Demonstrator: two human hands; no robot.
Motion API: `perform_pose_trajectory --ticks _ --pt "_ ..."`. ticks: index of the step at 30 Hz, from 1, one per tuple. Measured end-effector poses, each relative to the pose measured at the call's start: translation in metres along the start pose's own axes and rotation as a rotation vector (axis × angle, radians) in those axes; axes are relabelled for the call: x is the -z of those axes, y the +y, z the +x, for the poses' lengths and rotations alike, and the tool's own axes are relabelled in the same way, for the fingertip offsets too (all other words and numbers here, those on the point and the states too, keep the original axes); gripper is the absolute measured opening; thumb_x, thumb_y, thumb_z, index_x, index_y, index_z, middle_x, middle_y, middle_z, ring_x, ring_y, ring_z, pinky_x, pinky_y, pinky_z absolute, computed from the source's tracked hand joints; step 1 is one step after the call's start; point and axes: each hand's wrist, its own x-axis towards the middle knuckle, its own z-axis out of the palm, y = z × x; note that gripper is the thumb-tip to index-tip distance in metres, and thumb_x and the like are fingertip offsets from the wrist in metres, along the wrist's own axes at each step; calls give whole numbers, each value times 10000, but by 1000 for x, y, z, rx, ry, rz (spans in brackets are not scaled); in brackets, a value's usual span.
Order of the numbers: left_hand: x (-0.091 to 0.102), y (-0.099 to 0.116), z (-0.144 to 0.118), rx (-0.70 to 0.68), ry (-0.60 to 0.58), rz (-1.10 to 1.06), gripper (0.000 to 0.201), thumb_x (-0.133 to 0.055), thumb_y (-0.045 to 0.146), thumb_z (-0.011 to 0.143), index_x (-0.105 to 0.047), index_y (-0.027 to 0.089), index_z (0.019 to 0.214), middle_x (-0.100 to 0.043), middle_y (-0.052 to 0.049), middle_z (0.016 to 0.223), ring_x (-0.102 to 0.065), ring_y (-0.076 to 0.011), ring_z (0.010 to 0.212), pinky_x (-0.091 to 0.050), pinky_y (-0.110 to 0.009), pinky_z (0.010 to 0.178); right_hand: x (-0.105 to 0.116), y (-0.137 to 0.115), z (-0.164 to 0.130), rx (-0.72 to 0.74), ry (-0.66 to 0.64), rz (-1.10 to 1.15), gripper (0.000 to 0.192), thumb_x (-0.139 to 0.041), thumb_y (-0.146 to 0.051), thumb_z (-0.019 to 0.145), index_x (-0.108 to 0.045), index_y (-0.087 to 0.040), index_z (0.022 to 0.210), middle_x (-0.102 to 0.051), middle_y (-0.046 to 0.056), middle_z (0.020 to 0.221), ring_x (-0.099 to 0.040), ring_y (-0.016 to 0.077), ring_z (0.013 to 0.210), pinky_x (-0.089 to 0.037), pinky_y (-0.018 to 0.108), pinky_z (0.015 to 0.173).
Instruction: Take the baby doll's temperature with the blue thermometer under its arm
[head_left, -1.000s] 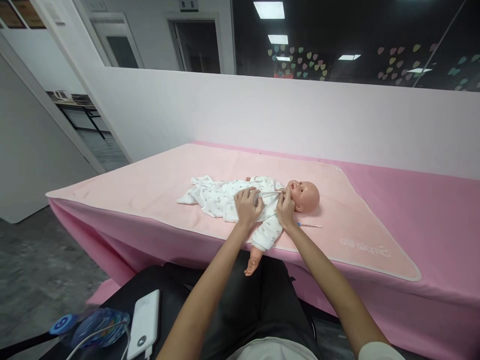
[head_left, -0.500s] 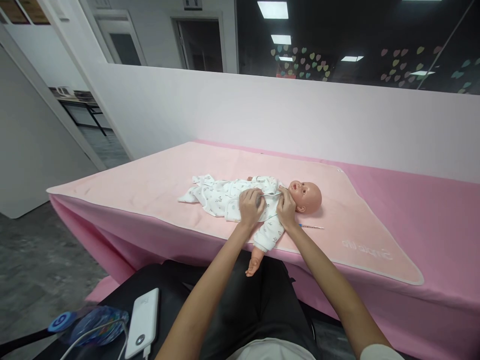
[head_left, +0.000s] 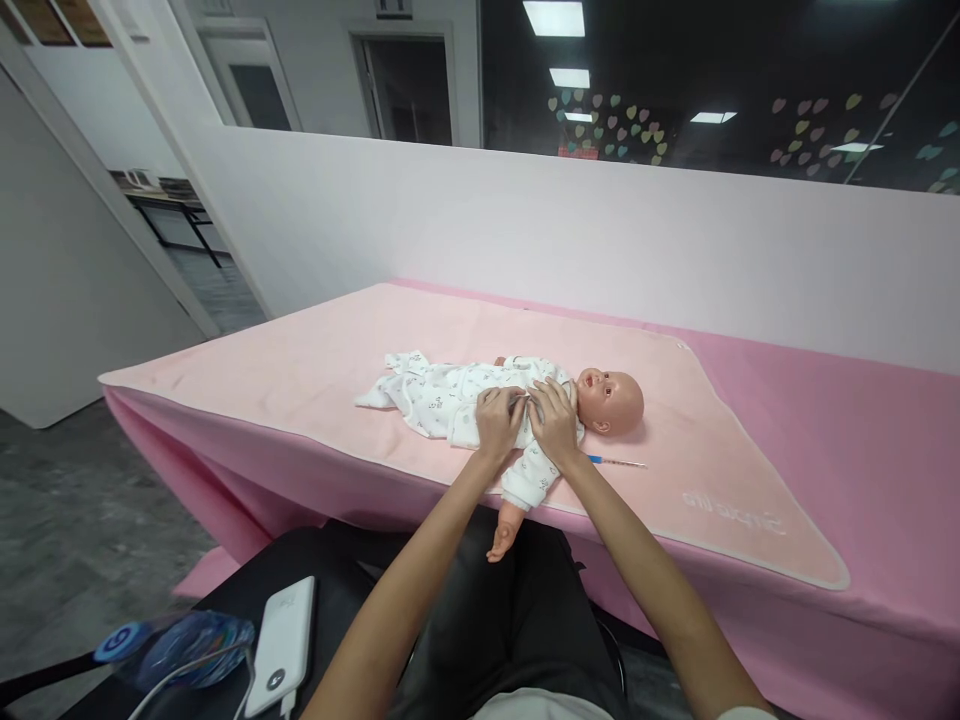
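Observation:
A baby doll (head_left: 609, 402) lies on its back on the pink mat, its head to the right. It wears a white printed baby outfit (head_left: 442, 398). My left hand (head_left: 497, 420) is closed at the front of the outfit, thumb and fingers pinching the cloth over the chest. My right hand (head_left: 553, 420) is beside it, bent over the chest with its fingertips on the same cloth, close to the left fingertips. The pinched cloth is mostly hidden by my fingers. One doll arm (head_left: 505, 530) hangs over the table's near edge.
A thin thermometer-like stick (head_left: 621, 463) with a blue end lies by my right wrist. Beneath are a pale pink mat (head_left: 300, 350) and pink tablecloth (head_left: 885, 450). A white power bank (head_left: 281, 645) with a cable rests near my left leg. A white wall (head_left: 600, 240) stands behind.
My right hand has moved left from the outfit's neck to the chest, coming close to my left hand. My left hand stays on the cloth. The doll lies nearly as before.

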Motion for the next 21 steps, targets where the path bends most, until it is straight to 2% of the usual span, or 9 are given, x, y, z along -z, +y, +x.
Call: perform_pose_trajectory --ticks 9,14,21 --pt "-2 1 0 3 6 46 120 -503 298 855 -565 202 816 -665 -6 762 -576 -153 700 -354 -329 740 -2 2 1 -49 11 25 241 -388 -219 903 -629 -211 896 -679 29 870 -583 167 842 -249 435 1030" --pt "-1 2 1 36 -12 20 169 -479 315 866 -586 199 806 -667 -12 768 -577 -152 706 -348 -325 743 -2 3 1 -34 19 33 223 -411 -195 893 -635 -198 898 -684 27 840 -591 161 817 -290 398 997" --pt "5 4 6 273 -113 -89 289 -423 380 875 -607 193 753 -636 6 678 -560 -138 680 -365 -299 758 0 1 0 41 48 58 176 -462 -187 871 -636 -206 853 -677 -3 765 -579 135 737 -325 372 964"
